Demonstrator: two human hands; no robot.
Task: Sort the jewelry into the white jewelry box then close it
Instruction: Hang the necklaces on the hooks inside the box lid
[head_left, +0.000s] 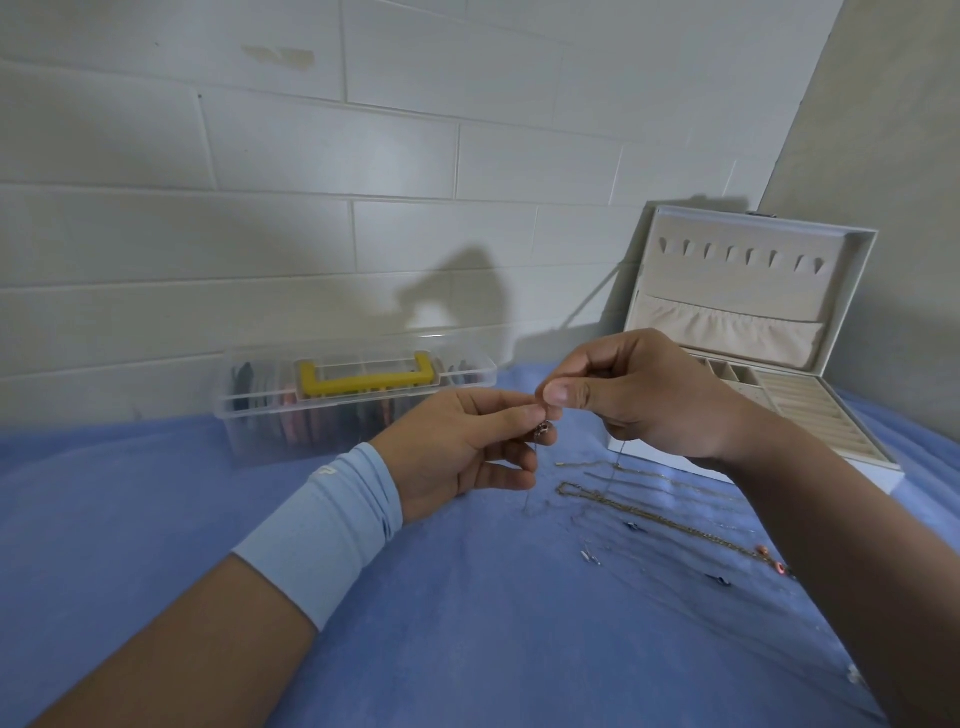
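My left hand (467, 447) and my right hand (639, 395) meet above the blue cloth, both pinching a thin necklace (618, 457) with a small round pendant (543, 430) hanging under my left fingertips. Its fine chain drops from my right hand toward the cloth. The white jewelry box (857, 332) stands open at the right behind my right hand, lid upright, with slots and small compartments inside. Several chains (649, 514) and small earrings (719, 579) lie on the cloth below my right wrist.
A clear plastic case (260, 410) with a yellow handle sits at the back against the white brick wall. The blue cloth (467, 623) covers the whole surface. My left wrist wears a light blue band (332, 525).
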